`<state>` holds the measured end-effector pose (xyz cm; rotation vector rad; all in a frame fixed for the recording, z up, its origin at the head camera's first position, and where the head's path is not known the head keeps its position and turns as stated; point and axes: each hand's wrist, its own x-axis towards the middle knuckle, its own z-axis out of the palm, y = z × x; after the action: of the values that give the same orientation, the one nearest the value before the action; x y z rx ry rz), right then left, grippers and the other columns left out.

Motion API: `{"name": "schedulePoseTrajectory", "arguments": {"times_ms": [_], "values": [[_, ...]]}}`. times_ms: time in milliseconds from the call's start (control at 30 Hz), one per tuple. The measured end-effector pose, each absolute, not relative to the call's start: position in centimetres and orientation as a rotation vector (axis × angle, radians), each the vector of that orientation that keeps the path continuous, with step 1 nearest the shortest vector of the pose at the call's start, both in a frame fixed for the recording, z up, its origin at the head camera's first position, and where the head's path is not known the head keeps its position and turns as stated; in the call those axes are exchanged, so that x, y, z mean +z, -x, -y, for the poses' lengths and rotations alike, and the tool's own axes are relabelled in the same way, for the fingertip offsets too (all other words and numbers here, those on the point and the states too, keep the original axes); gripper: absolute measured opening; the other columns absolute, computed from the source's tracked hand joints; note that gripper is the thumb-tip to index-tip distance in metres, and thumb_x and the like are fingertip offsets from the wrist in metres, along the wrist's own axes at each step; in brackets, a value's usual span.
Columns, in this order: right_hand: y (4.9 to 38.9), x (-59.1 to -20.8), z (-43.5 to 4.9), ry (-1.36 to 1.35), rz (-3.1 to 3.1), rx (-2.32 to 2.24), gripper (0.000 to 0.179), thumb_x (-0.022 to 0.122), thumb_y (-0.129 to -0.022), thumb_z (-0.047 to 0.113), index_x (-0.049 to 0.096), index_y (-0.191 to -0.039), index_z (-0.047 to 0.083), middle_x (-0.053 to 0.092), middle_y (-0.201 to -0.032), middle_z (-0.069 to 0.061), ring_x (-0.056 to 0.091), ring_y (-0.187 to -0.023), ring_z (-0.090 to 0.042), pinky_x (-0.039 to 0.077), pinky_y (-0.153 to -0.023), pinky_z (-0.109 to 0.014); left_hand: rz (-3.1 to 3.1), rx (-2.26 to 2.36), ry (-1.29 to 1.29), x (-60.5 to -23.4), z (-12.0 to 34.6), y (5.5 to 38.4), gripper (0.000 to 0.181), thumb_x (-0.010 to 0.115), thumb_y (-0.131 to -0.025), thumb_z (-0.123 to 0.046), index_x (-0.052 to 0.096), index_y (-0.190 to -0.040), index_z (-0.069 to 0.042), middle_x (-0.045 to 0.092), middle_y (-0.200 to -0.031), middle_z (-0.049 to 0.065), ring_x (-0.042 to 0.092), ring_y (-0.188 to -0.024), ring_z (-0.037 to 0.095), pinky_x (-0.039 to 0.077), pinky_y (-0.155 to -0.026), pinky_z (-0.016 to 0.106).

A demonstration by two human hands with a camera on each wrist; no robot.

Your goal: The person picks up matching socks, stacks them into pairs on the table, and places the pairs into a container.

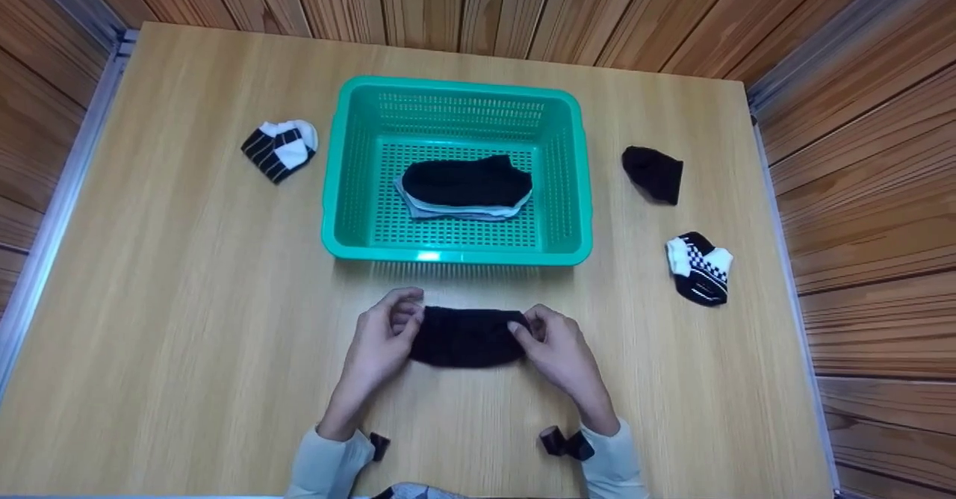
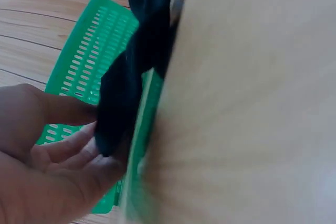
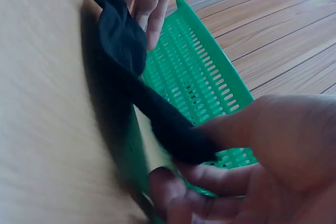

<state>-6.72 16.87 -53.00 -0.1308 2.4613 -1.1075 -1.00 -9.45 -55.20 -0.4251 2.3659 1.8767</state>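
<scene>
A black sock (image 1: 469, 339) is held stretched sideways between both hands, in front of the basket. My left hand (image 1: 379, 343) pinches its left end between thumb and fingers; in the left wrist view the dark sock (image 2: 122, 82) hangs from that grip. At the sock's other end, my right hand (image 1: 562, 348) pinches the fabric, and the right wrist view has the thumb on one side with fingers beneath. The green plastic basket (image 1: 455, 255) stands just beyond the hands. Inside it lies a flat stack of socks, a black sock (image 1: 467, 183) on top of lighter grey ones (image 1: 459, 212).
Left of the basket lies a folded black-and-white striped sock bundle (image 1: 279, 149). To the right are a folded black sock (image 1: 654, 175) and a checkered black-and-white sock bundle (image 1: 700, 269). Wooden panel walls (image 1: 493, 6) border the wooden table (image 1: 187, 320).
</scene>
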Motion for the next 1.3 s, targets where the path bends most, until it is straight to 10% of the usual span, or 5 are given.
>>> {"name": "schedulePoseTrajectory", "arguments": {"times_ms": [333,600,967,1300], "values": [[6.2,-53.3,-16.4,0.272,-2.711,-1.091,0.029,0.072,-0.097,0.006,0.059,-0.122,0.009,0.067,-0.113,-0.009,0.066,-0.096,-0.022,0.054,-0.083,-0.037,-2.539,1.477,0.287,-53.9,9.4,0.8,0.057,0.076,-0.097,-0.023,0.055,-0.144,0.001,0.071,-0.100,0.006,0.062,-0.084,0.012,0.053,-0.077,0.028],[5.8,-53.5,-16.5,0.395,-2.777,-0.953,0.021,0.066,-0.093,-0.008,0.070,-0.093,0.012,0.068,-0.096,-0.007,0.058,-0.081,-0.014,0.048,-0.072,-0.027,-2.546,1.481,0.113,-53.9,9.5,0.6,0.062,0.078,-0.091,-0.002,0.051,-0.146,0.000,0.068,-0.094,0.003,0.061,-0.083,0.010,0.053,-0.077,0.027],[5.8,-53.2,-17.0,0.424,-2.569,-1.069,0.025,0.075,-0.089,-0.006,0.075,-0.113,0.004,0.064,-0.092,-0.004,0.059,-0.078,-0.007,0.056,-0.071,-0.020,-2.767,1.358,0.138,-53.8,10.3,1.4,0.018,0.068,-0.094,0.006,0.074,-0.098,-0.010,0.070,-0.097,0.004,0.065,-0.093,0.018,0.056,-0.082,0.035],[5.9,-53.2,-17.0,0.439,-2.580,-0.986,0.035,0.082,-0.084,-0.003,0.072,-0.117,0.004,0.059,-0.092,-0.003,0.054,-0.076,-0.006,0.048,-0.071,-0.020,-2.884,1.068,0.063,-54.1,10.6,1.2,0.026,0.071,-0.091,0.007,0.076,-0.114,-0.004,0.069,-0.104,0.010,0.069,-0.101,0.027,0.059,-0.086,0.042]]}}
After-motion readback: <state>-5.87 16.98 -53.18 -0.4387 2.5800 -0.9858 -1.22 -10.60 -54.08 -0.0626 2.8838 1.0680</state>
